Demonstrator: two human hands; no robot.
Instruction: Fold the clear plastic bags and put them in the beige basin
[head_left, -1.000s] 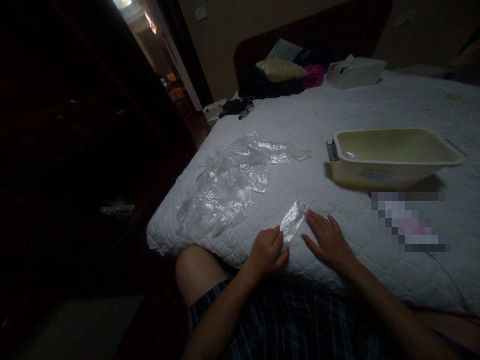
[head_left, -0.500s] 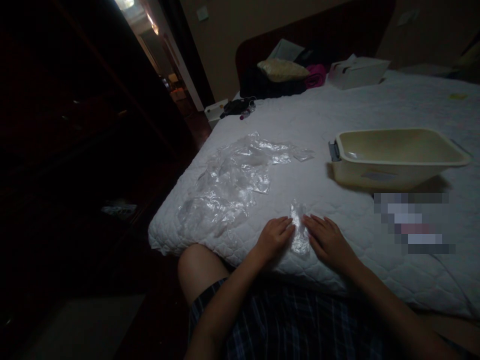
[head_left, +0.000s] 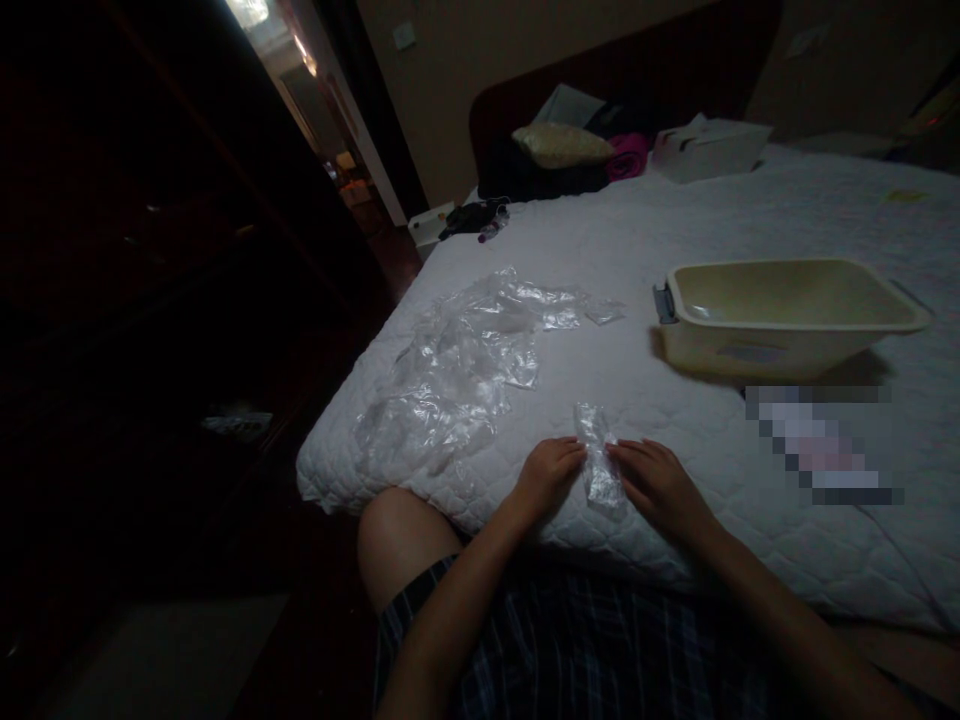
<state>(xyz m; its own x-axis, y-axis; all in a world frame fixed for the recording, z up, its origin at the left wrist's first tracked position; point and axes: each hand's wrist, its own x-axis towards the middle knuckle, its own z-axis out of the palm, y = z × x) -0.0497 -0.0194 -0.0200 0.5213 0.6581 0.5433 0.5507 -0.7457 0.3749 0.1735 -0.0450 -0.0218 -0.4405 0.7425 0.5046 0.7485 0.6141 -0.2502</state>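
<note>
A small clear plastic bag (head_left: 598, 462), folded into a narrow strip, lies on the white quilted bed (head_left: 675, 230) near its front edge. My left hand (head_left: 546, 474) presses its fingertips on the strip's left side, fingers curled together. My right hand (head_left: 660, 485) touches the strip's right side with its fingers laid flat and together. A loose pile of clear plastic bags (head_left: 457, 370) lies to the left, further back on the bed.
A cream plastic basin (head_left: 787, 312) stands on the bed to the right. A white box (head_left: 709, 148), a pillow (head_left: 562, 143) and dark and pink clothes lie by the headboard. The bed's left edge drops to a dark floor.
The plastic strip, held slanted by my left hand a second ago, now lies flat and nearly upright between both hands. Both hands closed in on it.
</note>
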